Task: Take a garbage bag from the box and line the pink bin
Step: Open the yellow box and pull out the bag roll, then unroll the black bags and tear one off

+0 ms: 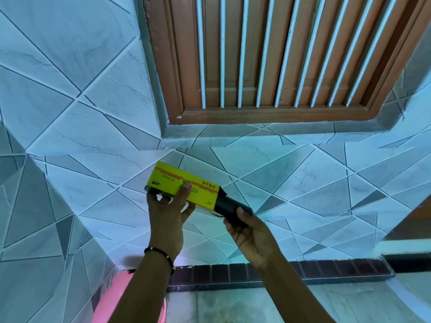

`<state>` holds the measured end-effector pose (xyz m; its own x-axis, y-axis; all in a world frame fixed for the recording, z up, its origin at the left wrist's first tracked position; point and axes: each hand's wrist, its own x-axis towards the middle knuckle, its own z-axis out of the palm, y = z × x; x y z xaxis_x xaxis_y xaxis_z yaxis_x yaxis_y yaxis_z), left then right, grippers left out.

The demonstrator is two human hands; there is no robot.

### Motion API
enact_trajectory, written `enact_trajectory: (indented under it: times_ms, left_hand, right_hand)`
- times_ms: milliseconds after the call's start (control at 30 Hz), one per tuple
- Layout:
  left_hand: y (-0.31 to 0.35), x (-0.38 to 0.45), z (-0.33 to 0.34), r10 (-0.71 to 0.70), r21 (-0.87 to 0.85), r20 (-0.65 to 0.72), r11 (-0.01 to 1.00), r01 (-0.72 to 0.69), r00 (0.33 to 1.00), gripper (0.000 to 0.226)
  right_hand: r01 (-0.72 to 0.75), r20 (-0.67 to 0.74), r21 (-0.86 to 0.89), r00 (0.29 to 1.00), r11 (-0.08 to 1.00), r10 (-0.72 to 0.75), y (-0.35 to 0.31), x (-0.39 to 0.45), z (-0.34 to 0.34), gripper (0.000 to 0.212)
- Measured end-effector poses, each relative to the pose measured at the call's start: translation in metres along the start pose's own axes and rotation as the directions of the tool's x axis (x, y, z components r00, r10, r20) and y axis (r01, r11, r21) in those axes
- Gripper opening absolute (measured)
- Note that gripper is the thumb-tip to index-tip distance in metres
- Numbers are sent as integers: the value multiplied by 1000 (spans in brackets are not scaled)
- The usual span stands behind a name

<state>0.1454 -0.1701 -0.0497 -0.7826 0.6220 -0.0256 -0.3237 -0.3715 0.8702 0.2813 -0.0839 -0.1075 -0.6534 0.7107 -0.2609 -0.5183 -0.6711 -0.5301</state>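
Roughly mid-frame, slightly left: yellow box, long and narrow, tilted down toward the right, with a red stripe along its upper edge and dark print on its face. Held up in front of the tiled wall, not resting on anything. Left hand gripping the box from below near its left half, thumb up across the yellow face, fingers curled around the underside. Beaded black bracelet on that wrist.

Protruding from the right end of the box: black garbage bag roll, partly out, the rest hidden inside. Right hand just right of centre, fingers and thumb wrapped around the roll's outer end, so a closed grip on the black plastic. Box's dark end flap open beside the roll.

Lower left of the frame: pink bin, only part of its rim and side visible, mostly covered by the left forearm; standing on the floor against the wall corner. Whether anything lies inside cannot be told.

Upper right of the frame: brown wooden window with pale vertical bars, set in a grey sill. Along the bottom, a band of dark brick-like tiles at the wall's foot, pale floor beneath.
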Motion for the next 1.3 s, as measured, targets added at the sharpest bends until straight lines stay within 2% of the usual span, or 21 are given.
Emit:
enact_trajectory:
  times_ms: [67, 133, 233, 300, 400, 567, 700, 767, 833, 967, 1133, 1300]
  left_hand:
    - [0, 9, -3, -14, -76, -42, 997, 11, 999, 31]
    - [1, 18, -4, -9, -99, -61, 995, 3, 998, 32]
    - [1, 31, 1, 32, -31, -124, 999, -36, 992, 44]
    - [3, 40, 4, 63, -39, -135, 997, -69, 989, 63]
    - [8, 64, 10, 104, -23, -76, 994, -106, 992, 83]
    - [15, 119, 39, 111, 61, 49, 992, -114, 993, 58]
    - [11, 164, 61, 97, 156, 149, 980, -120, 984, 76]
    - [3, 184, 70, 174, 270, 142, 940, -207, 974, 76]
    - [-3, 203, 76, 259, 351, 132, 891, -290, 957, 65]
    - [-14, 231, 77, 302, 479, 78, 825, -302, 950, 56]
    - [-25, 247, 73, 388, 672, 83, 659, -339, 918, 71]
    - [-20, 257, 87, 388, 855, 20, 470, -217, 921, 91]
  right_hand:
    - [34, -41, 33, 999, 999, -32, -8, 1, -7, 79]
    - [57, -66, 57, 996, 997, -53, -15, 1, -15, 82]
    - [78, -91, 78, 993, 994, -71, -23, 2, -20, 78]
    - [103, -113, 90, 989, 991, -93, -28, 3, -23, 65]
    - [132, -129, 99, 985, 986, -118, -36, 4, -25, 57]
    - [149, -114, 118, 984, 982, -136, -45, 5, -23, 60]
    - [172, -105, 105, 981, 980, -161, -48, 7, -16, 54]
    - [192, -108, 99, 978, 976, -181, -50, 10, -12, 49]
    - [205, -100, 97, 976, 974, -196, -52, 12, -10, 59]
    - [226, -82, 95, 972, 969, -219, -59, 11, -9, 61]
    - [219, -66, 79, 974, 972, -214, -63, 11, -10, 57]
    - [201, -79, 80, 978, 976, -195, -60, 15, -7, 59]
